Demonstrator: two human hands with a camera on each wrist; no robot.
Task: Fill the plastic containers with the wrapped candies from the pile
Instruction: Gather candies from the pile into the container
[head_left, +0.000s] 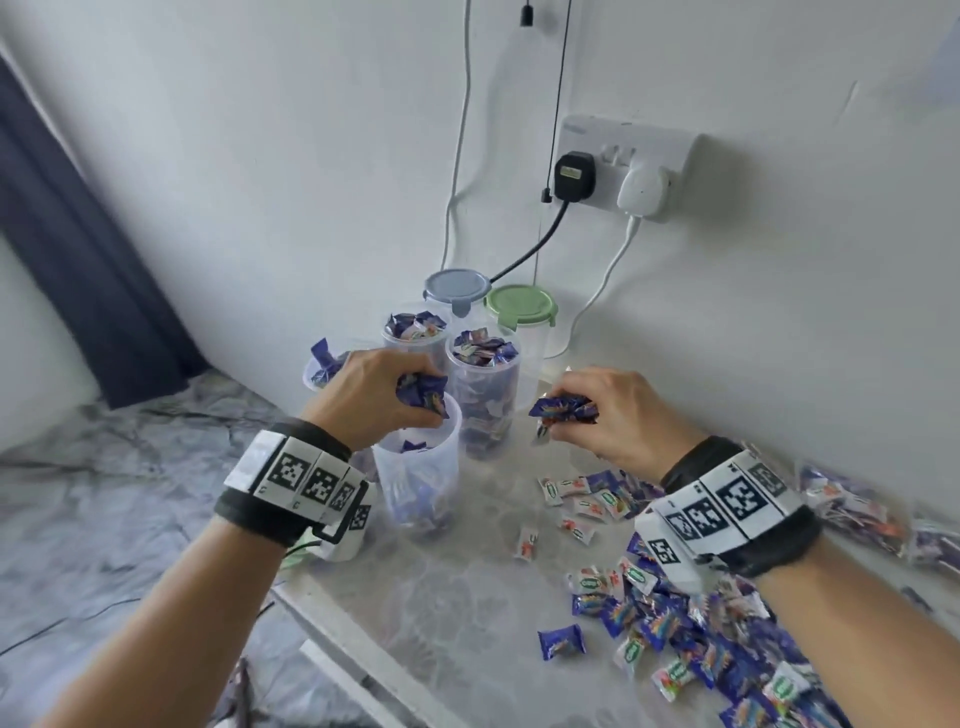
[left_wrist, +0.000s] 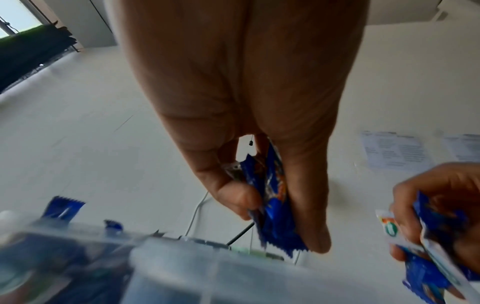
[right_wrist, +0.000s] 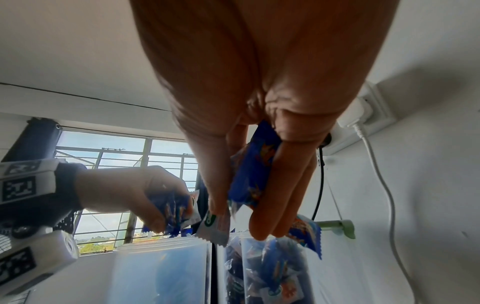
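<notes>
My left hand (head_left: 410, 400) grips a bunch of blue wrapped candies (head_left: 423, 392) right above the mouth of the nearest clear plastic container (head_left: 415, 483), which is partly filled. In the left wrist view the candies (left_wrist: 272, 201) sit pinched between thumb and fingers. My right hand (head_left: 576, 410) holds another bunch of blue and white candies (head_left: 563, 408) in the air to the right of the containers. Its wrist view shows those candies (right_wrist: 252, 176) among the fingers. Behind stand three more open containers heaped with candies (head_left: 483, 395). The candy pile (head_left: 701, 623) spreads over the table's right side.
Two lidded containers, one with a blue lid (head_left: 457, 288) and one with a green lid (head_left: 521, 306), stand against the wall. Above them a wall socket (head_left: 623, 166) holds two plugs with cables hanging down. The table's front-left edge (head_left: 332, 623) drops to a marbled floor.
</notes>
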